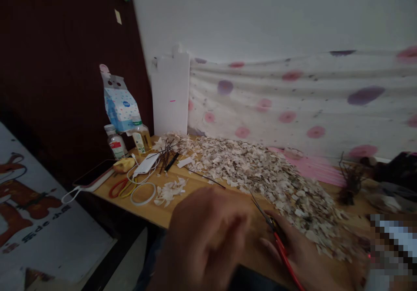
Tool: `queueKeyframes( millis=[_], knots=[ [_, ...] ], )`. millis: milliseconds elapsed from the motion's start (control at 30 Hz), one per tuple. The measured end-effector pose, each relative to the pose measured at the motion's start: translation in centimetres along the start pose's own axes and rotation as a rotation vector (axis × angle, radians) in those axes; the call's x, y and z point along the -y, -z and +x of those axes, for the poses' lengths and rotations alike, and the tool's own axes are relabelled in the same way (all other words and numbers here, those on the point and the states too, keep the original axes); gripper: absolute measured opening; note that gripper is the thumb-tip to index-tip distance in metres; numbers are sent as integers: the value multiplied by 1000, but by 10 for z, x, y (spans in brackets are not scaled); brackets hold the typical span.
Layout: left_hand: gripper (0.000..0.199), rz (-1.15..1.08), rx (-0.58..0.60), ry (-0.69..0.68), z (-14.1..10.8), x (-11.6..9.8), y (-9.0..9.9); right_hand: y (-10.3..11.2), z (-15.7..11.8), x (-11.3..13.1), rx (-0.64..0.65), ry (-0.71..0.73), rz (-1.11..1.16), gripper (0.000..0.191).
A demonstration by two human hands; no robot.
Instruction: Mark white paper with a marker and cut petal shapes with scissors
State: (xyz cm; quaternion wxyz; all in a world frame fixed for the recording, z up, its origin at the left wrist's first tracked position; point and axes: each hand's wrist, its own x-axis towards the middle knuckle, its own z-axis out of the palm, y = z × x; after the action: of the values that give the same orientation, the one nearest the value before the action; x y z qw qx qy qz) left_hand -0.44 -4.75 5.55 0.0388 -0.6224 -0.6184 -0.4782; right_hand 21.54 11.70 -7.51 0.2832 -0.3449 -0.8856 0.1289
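Note:
My right hand (pixel 289 252) grips red-handled scissors (pixel 280 247), with their thin blades pointing up and left over the wooden tabletop (pixel 163 213). My left hand (pixel 205 234) hovers to the left of the scissors, blurred, with its fingers bunched. I cannot tell whether it holds anything. A wide heap of pale flakes (pixel 260 182) spreads just beyond both hands. A thin dark stem (pixel 205 177) lies near its left edge, and a small pile of white flakes (pixel 171 191) sits to the left of my left hand.
At the table's far left lie a phone (pixel 93 173), white power bank (pixel 146 163), dark stems (pixel 167 154), red-yellow loops (pixel 122 189) and a white ring (pixel 142 194). Bottles (pixel 115 141) stand behind them. A spotted cloth (pixel 286 100) hangs behind; a dark tangle (pixel 352 180) sits far right.

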Motion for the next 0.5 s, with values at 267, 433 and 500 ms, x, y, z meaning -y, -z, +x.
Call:
queueKeyframes(
  millis=[267,433,500],
  knots=[
    [16,29,496,313,53,111,-87,2,0,0,30,-11,10,55],
    [9,35,591,389,41,140,-109,3,0,4,90,-58,9,55],
    [11,25,615,386,40,142,-117,4,0,7,116,-76,24,54]
  ],
)
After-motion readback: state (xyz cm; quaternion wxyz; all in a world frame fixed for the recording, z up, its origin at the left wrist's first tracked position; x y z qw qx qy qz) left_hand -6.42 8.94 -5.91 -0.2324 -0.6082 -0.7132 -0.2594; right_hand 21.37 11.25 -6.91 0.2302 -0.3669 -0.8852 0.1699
